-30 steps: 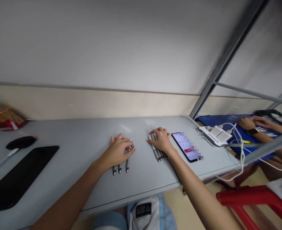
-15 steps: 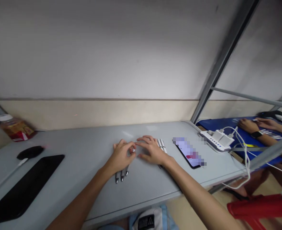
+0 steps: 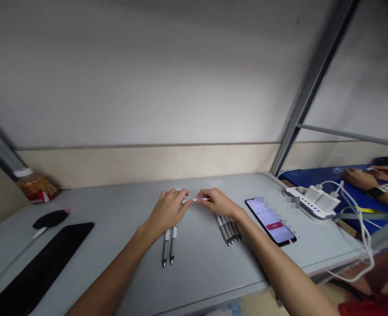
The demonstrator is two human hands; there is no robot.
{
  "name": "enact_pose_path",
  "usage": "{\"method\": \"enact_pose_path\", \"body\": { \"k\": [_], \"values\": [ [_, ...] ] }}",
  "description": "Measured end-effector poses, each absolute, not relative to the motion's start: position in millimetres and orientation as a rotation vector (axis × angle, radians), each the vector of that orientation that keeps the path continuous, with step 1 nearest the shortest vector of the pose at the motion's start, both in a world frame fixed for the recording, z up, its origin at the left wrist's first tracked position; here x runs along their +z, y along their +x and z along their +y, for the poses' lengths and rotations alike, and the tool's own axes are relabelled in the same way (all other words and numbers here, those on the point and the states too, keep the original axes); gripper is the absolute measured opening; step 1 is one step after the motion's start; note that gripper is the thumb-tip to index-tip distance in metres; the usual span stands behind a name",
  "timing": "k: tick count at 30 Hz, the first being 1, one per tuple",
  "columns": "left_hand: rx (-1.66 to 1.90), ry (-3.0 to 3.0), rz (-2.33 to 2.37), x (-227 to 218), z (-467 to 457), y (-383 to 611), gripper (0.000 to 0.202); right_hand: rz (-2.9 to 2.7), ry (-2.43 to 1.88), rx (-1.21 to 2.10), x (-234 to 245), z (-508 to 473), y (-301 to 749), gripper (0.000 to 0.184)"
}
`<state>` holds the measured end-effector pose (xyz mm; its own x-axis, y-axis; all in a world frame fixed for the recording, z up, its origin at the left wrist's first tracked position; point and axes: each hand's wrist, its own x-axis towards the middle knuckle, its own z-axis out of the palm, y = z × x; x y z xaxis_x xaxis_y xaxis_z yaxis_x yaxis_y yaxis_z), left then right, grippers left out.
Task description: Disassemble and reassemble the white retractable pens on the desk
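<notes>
Above the middle of the desk, my left hand (image 3: 170,210) and my right hand (image 3: 217,203) face each other, fingertips pinched on a slim white pen (image 3: 189,201) held crosswise. A small dark spot shows midway along it; I cannot tell whether it is one piece or two parts meeting. Two white pens with grey grips (image 3: 168,249) lie side by side below my left hand, tips toward me, upper ends hidden by it. Several similar pens (image 3: 226,230) lie in a row beneath my right wrist, which partly covers them.
A lit phone (image 3: 270,221) lies right of the pens, and a power strip (image 3: 309,204) with white plugs and cables is beyond it. At left are a black flat object (image 3: 45,267), a black oval device (image 3: 50,218) and a bottle (image 3: 37,186). Another person's hands (image 3: 361,179) are over the blue surface.
Both hands have closed on the pen between them; my right fingers were spread before. Three pen tips showed below my left hand, now two. The view has shifted slightly.
</notes>
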<state>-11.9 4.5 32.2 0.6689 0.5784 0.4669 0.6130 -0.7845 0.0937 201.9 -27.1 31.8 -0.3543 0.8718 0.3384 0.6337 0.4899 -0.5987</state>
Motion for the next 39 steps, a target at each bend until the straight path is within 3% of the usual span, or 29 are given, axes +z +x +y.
{"method": "enact_pose_path", "body": {
  "k": [6,20,25,32,39],
  "values": [
    [-0.664,-2.688,-0.843,24,2,-25,0.025,-1.886,-1.199,0.873,15,-39,202,0.035],
    [-0.755,-2.727,-0.877,21,-3,-27,0.024,-1.587,-1.096,1.306,19,-42,210,0.049],
    [-0.744,-2.694,-0.852,18,-4,-22,0.023,-1.572,-1.159,1.287,18,-49,207,0.054],
    [-0.999,-2.751,-0.772,12,-3,-23,0.024,-1.648,-1.209,1.145,21,-57,204,0.051],
    [-1.038,-2.800,-0.976,1,3,-22,0.023,-1.844,-1.180,0.558,17,-54,203,0.032]
  ]
}}
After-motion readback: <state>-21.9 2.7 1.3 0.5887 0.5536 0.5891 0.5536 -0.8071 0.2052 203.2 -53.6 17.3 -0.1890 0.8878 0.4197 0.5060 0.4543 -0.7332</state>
